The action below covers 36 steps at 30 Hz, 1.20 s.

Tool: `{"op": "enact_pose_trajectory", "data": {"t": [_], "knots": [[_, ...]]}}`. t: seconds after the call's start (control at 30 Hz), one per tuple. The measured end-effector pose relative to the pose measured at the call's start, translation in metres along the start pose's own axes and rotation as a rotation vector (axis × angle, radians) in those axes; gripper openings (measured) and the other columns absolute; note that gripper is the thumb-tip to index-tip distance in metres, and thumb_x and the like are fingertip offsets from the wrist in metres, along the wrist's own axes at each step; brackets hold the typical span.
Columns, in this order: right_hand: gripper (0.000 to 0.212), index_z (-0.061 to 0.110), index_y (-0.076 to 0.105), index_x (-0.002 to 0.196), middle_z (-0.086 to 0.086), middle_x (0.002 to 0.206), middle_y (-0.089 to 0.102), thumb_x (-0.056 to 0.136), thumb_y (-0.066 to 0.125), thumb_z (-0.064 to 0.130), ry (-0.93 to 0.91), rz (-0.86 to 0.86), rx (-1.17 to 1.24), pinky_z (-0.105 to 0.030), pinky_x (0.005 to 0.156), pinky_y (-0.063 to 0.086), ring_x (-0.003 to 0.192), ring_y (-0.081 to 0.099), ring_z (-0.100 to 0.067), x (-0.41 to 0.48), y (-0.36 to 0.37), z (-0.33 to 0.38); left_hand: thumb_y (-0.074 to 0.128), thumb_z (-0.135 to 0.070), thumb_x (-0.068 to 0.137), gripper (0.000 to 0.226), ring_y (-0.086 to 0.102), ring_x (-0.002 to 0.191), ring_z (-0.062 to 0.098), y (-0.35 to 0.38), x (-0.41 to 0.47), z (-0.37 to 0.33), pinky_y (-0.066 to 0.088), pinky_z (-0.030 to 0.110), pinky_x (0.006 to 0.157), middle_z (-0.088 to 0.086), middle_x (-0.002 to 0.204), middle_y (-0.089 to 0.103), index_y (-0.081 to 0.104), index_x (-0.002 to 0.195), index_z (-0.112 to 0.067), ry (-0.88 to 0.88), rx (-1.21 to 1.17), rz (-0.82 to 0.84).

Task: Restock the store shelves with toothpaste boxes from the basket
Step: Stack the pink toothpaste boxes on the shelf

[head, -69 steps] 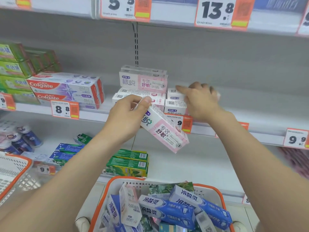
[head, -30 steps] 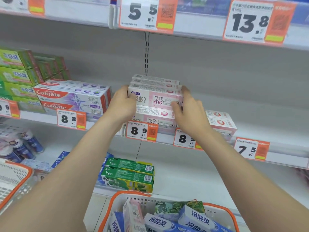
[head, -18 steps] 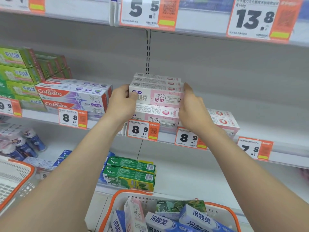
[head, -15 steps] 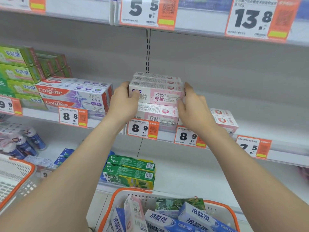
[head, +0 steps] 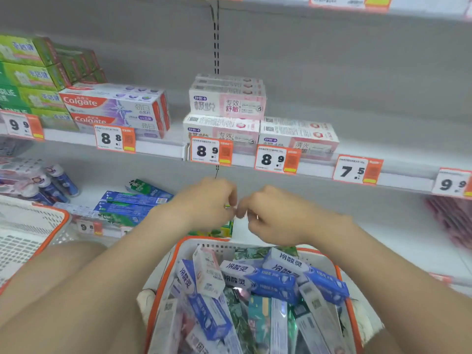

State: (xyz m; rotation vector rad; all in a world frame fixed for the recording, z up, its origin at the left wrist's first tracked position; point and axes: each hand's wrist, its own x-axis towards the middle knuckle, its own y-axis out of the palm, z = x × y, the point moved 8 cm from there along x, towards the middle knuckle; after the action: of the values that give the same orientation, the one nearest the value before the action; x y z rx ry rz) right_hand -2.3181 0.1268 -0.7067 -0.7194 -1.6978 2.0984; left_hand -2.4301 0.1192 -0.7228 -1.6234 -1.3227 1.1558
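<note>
A stack of pink-and-white toothpaste boxes (head: 227,106) stands on the middle shelf (head: 158,147), with a second row of the same boxes (head: 298,135) to its right. My left hand (head: 204,200) and my right hand (head: 275,215) hang close together below that shelf, above the far rim of the orange-rimmed basket (head: 184,242). Both are blurred, with fingers loosely curled and nothing in them. Several toothpaste boxes fill the basket, mostly blue-and-white ones (head: 273,282), lying at mixed angles.
Colgate boxes (head: 112,106) and green boxes (head: 25,72) fill the shelf's left part. Bare shelf lies right of the pink boxes. Orange price tags (head: 212,152) line the shelf edge. A second basket (head: 30,226) sits at the left. Blue and green boxes (head: 127,203) lie on the lower shelf.
Both hands have let go of the top pink-and-white box, which stays on the stack, and have dropped down towards the basket. The camera has tilted downward.
</note>
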Motion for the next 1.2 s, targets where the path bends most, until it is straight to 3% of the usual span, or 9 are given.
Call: {"op": "enact_pose_trajectory", "data": {"t": [0.1,0.23,0.37,0.43,0.6,0.77,0.9,1.03,1.2], "knots": [[0.016,0.016,0.061,0.107,-0.004,0.090,0.060,0.096,0.049,0.019,0.002,0.344,-0.048,-0.036,0.065,0.051,0.080,0.062,-0.026,-0.030,0.054,0.027,0.064,-0.045,0.095,0.031,0.067,0.084,0.030,0.067,-0.028,-0.004,0.057,0.038,0.074,0.003,0.085,0.068,0.067,0.092,-0.015,-0.009,0.240,0.371],[0.013,0.018,0.049,0.086,-0.001,0.081,0.049,0.098,0.046,0.015,-0.038,0.487,-0.147,-0.032,0.057,0.046,0.070,0.056,-0.021,-0.047,0.102,0.056,0.059,-0.038,0.102,0.033,0.060,0.062,0.023,0.134,-0.061,0.010,0.052,0.031,0.061,0.003,0.071,0.058,0.062,0.085,-0.010,-0.154,0.325,0.634],[0.026,0.014,0.059,0.120,-0.003,0.090,0.051,0.099,0.044,0.011,-0.057,0.523,-0.171,-0.040,0.069,0.056,0.087,0.062,-0.028,-0.052,0.120,0.062,0.059,-0.047,0.102,0.046,0.061,0.101,0.025,0.189,-0.087,0.047,0.055,0.037,0.093,0.005,0.108,0.059,0.061,0.134,-0.013,-0.257,0.447,0.820],[0.031,0.015,0.058,0.127,-0.005,0.099,0.056,0.101,0.044,0.012,-0.067,0.525,-0.186,-0.042,0.075,0.058,0.090,0.063,-0.028,-0.053,0.121,0.064,0.059,-0.049,0.102,0.052,0.062,0.112,0.025,0.204,-0.102,0.062,0.054,0.033,0.092,0.006,0.126,0.060,0.053,0.143,-0.018,-0.272,0.467,0.898],[0.035,0.019,0.054,0.130,0.000,0.088,0.047,0.098,0.043,0.011,-0.070,0.524,-0.216,-0.040,0.069,0.057,0.085,0.062,-0.025,-0.043,0.125,0.066,0.071,-0.037,0.098,0.057,0.054,0.070,0.017,0.211,-0.104,0.085,0.050,0.026,0.053,0.011,0.137,0.051,0.048,0.143,-0.011,-0.364,0.385,0.790],[0.035,0.020,0.051,0.136,-0.007,0.107,0.056,0.102,0.042,0.017,-0.078,0.548,-0.199,-0.045,0.080,0.059,0.094,0.063,-0.029,-0.038,0.126,0.072,0.087,-0.026,0.085,0.103,0.064,0.120,0.032,0.210,-0.100,0.094,0.062,0.041,0.085,0.011,0.154,0.045,0.020,0.163,-0.019,-0.404,0.215,0.810],[0.029,0.020,0.053,0.129,0.000,0.091,0.047,0.102,0.044,0.016,-0.063,0.544,-0.213,-0.040,0.071,0.056,0.085,0.059,-0.023,-0.035,0.126,0.069,0.087,-0.014,0.085,0.094,0.075,0.084,0.035,0.188,-0.094,0.086,0.063,0.048,0.079,0.015,0.151,0.051,0.027,0.157,-0.022,-0.392,0.080,0.899],[0.024,0.016,0.055,0.125,0.000,0.084,0.045,0.103,0.046,0.020,0.029,0.427,-0.230,-0.031,0.052,0.039,0.068,0.051,-0.019,-0.031,0.111,0.055,0.090,-0.016,0.082,0.068,0.079,0.088,0.037,0.144,-0.082,0.074,0.065,0.053,0.077,0.013,0.117,0.069,0.047,0.133,-0.031,-0.316,-0.081,0.867],[0.053,0.015,0.034,0.151,-0.008,0.107,0.062,0.102,0.052,0.026,0.106,0.304,0.211,-0.034,0.069,0.041,0.085,0.054,-0.023,-0.026,0.091,0.044,0.091,-0.010,0.080,0.065,0.077,0.091,0.025,0.099,-0.060,0.043,0.064,0.040,0.082,0.007,0.112,0.076,0.055,0.132,-0.025,-0.146,-0.549,0.581]]}}
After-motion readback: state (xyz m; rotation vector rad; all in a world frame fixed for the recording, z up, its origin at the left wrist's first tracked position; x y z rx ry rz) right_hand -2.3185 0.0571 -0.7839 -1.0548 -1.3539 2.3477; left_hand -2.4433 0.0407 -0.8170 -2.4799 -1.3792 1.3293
